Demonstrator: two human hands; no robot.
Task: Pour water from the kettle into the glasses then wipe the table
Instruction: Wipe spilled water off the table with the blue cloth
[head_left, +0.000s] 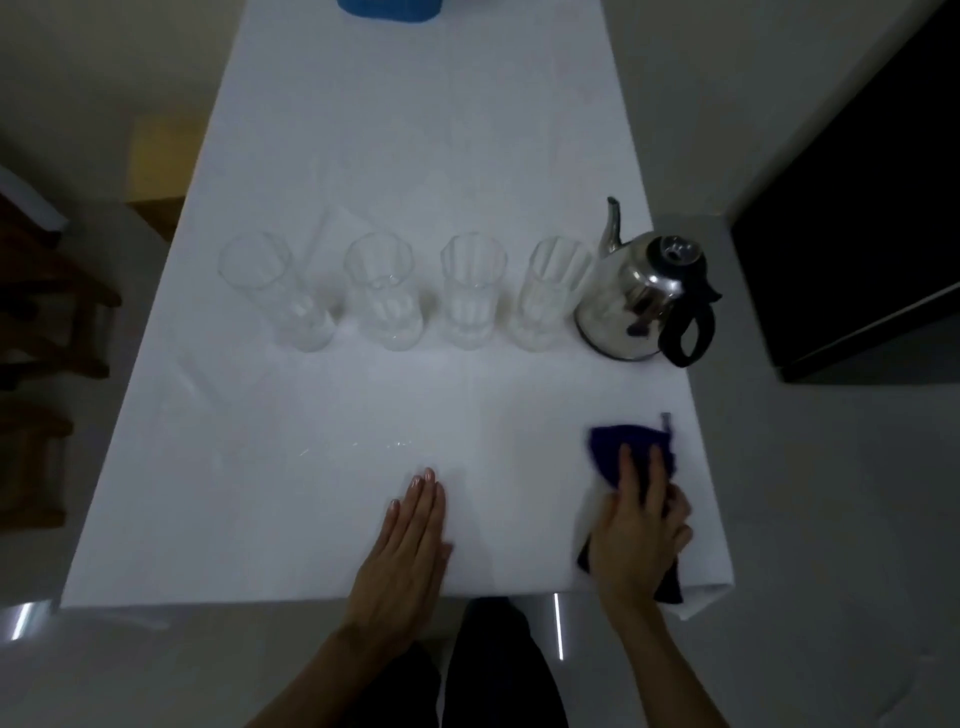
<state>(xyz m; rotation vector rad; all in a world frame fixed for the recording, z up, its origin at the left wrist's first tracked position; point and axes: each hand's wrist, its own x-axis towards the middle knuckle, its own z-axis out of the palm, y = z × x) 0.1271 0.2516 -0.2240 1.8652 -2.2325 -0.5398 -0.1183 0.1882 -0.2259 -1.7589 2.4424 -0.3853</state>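
Pressing the dark blue cloth (618, 457) flat under the right hand (641, 525) at the table's (311, 519) near right corner, left hand (415, 525) open and empty, droplets (384, 446) leftward along the near edge, nearer the left hand.

White table (363, 130): four glasses (470, 291), kettle (639, 301), cloth (608, 452).

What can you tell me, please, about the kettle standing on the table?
The kettle is polished, mirror-like metal, round-bodied, with a thin curved spout pointing away from the person, a domed lid with a knob, and a black looped handle facing the near right. It stands upright near the table's right edge, right beside the rightmost glass; contact cannot be told. No hand is on it.
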